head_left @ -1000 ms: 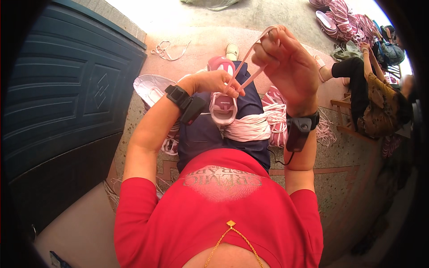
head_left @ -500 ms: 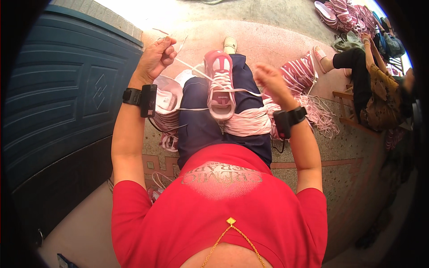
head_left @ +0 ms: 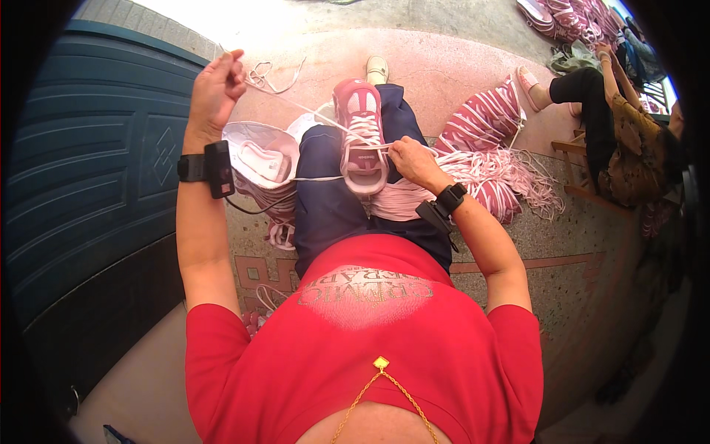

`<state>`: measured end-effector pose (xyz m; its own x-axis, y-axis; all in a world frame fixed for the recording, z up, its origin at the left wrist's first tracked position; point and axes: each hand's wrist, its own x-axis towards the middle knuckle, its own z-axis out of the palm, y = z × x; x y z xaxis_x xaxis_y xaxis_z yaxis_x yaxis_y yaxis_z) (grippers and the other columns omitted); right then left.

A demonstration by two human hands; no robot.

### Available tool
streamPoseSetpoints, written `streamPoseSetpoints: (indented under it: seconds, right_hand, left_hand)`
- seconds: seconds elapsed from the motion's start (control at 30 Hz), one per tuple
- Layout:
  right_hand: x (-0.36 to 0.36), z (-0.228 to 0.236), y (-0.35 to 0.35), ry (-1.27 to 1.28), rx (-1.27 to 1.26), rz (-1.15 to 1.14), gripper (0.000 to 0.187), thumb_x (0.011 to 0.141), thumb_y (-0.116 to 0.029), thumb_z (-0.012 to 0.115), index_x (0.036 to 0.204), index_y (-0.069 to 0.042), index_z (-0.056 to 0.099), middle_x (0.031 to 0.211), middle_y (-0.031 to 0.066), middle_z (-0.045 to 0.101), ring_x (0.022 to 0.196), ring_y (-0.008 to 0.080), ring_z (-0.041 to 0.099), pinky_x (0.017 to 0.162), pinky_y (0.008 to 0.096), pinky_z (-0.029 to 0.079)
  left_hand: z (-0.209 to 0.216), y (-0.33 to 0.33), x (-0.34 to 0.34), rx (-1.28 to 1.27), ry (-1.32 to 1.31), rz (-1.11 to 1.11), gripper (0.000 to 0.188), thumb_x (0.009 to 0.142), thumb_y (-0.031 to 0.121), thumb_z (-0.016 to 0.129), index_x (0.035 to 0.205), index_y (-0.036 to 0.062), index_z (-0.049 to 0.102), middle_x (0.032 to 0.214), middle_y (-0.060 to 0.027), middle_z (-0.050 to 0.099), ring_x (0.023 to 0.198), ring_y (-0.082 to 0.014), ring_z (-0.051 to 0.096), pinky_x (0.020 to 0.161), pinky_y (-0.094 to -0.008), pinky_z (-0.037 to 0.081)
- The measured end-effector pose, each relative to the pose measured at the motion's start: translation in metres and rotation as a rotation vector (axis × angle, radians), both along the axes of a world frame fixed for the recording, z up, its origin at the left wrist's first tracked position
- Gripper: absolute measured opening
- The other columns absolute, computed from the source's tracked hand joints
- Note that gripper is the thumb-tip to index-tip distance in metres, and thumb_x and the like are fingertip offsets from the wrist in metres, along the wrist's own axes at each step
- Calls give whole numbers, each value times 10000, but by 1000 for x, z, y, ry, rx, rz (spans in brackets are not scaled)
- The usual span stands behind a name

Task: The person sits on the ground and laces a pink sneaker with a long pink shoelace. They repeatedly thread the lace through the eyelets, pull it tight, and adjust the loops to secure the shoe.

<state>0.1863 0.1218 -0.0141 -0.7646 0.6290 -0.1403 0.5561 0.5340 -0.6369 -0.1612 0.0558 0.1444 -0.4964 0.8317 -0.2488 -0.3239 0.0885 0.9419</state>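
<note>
A pink and white sneaker (head_left: 354, 101) lies on my blue-trousered thighs, its toe pointing away from me and its white lace threaded through the upper eyelets. My left hand (head_left: 220, 87), closed in a pinch, holds up the white shoelace (head_left: 302, 106), which runs taut from the sneaker to the upper left. At the sneaker's right edge, my right hand (head_left: 416, 161) pinches a lace close to the eyelets. Another lace end stretches left from the sneaker across my thigh. A bundle of pale pink laces (head_left: 403, 201) rests on my right thigh.
Beside my left leg are stacked pink and white shoe pieces (head_left: 259, 157). Tied pink uppers (head_left: 484, 118) and loose laces (head_left: 518, 177) lie to my right. A seated person (head_left: 625, 148) is at the far right, near a heap of uppers (head_left: 573, 22). A dark blue door (head_left: 96, 140) stands left.
My left hand has moved left and slightly up, drawing the lace out. My right hand has come in from the right and now grips the lace beside the sneaker.
</note>
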Motion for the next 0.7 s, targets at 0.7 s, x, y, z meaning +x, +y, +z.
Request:
streamPoseSetpoints:
  seconds: [0.7]
  right_hand:
    - [-25, 0, -18, -68, 649, 240, 93, 777, -148, 535, 778, -96, 612, 818, 52, 558, 828, 206, 531, 731, 371, 352]
  left_hand:
    - [-164, -59, 127, -417, 1106, -463, 185, 835, 192, 574, 823, 35, 671, 754, -146, 661, 694, -298, 641, 666, -399, 506]
